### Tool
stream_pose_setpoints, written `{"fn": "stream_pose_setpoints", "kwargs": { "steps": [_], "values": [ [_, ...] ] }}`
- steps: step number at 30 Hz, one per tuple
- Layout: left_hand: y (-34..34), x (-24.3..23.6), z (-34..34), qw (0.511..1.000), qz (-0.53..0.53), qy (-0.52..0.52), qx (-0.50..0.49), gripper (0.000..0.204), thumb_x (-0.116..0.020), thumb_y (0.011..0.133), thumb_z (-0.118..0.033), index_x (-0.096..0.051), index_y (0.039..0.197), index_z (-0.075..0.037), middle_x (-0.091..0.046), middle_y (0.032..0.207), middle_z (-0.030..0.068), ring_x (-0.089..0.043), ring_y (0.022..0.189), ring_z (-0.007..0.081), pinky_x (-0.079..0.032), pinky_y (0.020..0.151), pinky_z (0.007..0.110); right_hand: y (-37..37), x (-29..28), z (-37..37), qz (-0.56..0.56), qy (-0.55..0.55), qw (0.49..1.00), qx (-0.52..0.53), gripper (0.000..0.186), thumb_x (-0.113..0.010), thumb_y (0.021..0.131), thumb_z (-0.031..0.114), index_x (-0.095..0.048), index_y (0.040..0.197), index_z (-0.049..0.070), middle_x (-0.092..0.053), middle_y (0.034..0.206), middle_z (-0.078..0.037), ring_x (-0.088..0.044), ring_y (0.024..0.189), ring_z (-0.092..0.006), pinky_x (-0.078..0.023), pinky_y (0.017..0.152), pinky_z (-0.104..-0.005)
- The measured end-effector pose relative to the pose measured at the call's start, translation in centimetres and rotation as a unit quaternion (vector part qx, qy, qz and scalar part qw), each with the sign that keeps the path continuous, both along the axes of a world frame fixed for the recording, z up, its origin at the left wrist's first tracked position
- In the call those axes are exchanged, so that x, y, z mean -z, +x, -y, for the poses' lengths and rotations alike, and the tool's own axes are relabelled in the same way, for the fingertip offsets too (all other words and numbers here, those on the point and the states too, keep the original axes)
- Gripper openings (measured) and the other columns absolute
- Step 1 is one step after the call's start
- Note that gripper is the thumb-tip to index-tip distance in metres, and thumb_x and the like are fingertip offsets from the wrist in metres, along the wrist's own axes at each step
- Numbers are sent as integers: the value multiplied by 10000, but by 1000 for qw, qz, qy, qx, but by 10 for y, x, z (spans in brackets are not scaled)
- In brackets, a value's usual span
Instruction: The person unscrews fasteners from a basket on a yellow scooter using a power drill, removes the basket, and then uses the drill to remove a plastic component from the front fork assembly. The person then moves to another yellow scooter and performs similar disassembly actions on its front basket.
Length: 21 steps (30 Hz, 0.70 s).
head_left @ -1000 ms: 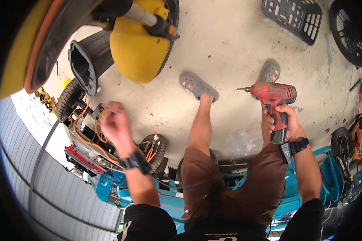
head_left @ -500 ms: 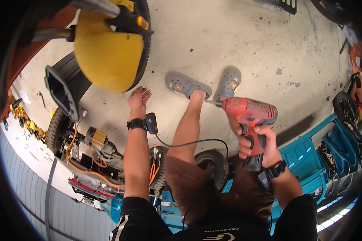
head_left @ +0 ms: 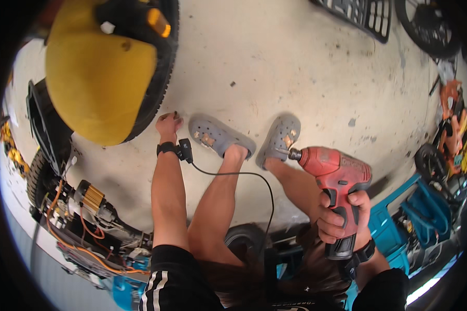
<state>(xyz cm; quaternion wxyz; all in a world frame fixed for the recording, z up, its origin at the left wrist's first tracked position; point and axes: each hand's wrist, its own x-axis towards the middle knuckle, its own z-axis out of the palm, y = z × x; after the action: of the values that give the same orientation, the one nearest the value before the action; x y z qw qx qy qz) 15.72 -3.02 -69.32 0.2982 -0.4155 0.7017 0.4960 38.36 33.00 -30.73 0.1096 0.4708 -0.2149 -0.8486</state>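
- My right hand (head_left: 342, 217) is closed tight around the handle of a red cordless drill (head_left: 333, 176); the fingers wrap the grip fully.
- The drill points away from this hand toward my left, and its dark tip is just before my grey clog (head_left: 280, 137). I cannot tell if the tip touches the shoe.
- My left hand (head_left: 168, 124) is stretched down to the concrete floor (head_left: 306, 72), with fingers curled together. The fingertips are at the floor, but I cannot tell if they pinch something, it is too small to see.
- Just beside this hand, on its outer side, stands a black tyre (head_left: 155, 98) with a yellow cover (head_left: 96, 78) over it.
- On the wrist of the left hand is a black band with a small device, and a thin black cable (head_left: 244, 174) runs from it back toward my body.
- My other grey clog (head_left: 218, 136) is near the left hand, on its inner side.
- Behind my left forearm lies a machine with orange wires (head_left: 83, 217).
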Motion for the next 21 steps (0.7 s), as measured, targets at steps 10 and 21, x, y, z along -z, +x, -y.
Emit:
{"fn": "stream_pose_setpoints", "kwargs": {
  "steps": [10,21],
  "values": [
    [21,23,-7,906,-181,-226,308,203,-620,773,-129,-587,924,3,-650,925,221,-619,843,412,-519,742,450,-45,18,13,-16,101,965,-240,467,-516,804,415,-519,1070,31,-465,662,0,-427,487,-124,-391,502,-303],
    [-84,-33,9,896,-374,-237,42,164,-668,779,-110,-672,914,-17,-633,899,170,-626,805,321,-504,716,397,-88,24,40,-69,57,939,-333,518,-527,793,405,-498,1124,7,-504,687,-21,-482,499,-141,-426,520,-329]
  ]
}}
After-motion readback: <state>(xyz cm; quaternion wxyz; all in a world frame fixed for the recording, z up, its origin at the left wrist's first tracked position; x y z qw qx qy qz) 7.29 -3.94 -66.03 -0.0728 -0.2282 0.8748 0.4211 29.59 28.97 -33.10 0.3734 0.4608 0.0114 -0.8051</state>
